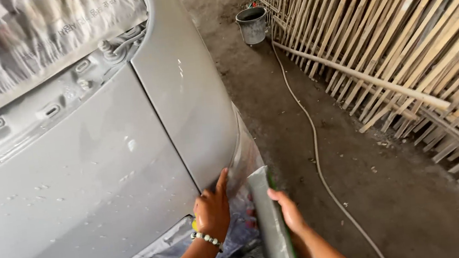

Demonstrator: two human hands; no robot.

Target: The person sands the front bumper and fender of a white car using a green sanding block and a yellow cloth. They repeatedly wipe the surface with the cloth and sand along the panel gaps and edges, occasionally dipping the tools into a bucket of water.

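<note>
At the lower middle of the frame the left hand [212, 210], with a beaded bracelet [207, 239] at the wrist, lies on the lower corner of the grey primed car panel [186, 94], its fingers together and bent and the forefinger stretched up along the panel's edge. Just right of it the right hand [288, 211] grips a long flat sanding block [270, 221] with a green edge, fingers wrapped over the upper end; the block stands nearly upright, close to the panel's corner but apart from it as far as can be seen. Clear plastic masking film [244, 156] covers the light cluster right at that corner, and more film lies below the left hand. To work this spot well, the block's face should meet the panel flat, with light, even strokes following the curve, since a tilted block would likely cut into the edge. The left forefinger serves as a feel for highs and lows; keeping it clear of the block's path seems wise. The film at the corner may tear if the block catches it. In the upper right, a hose [316, 154] runs over the dirt floor past a bucket [253, 25] beside a bamboo fence [402, 42].
</note>
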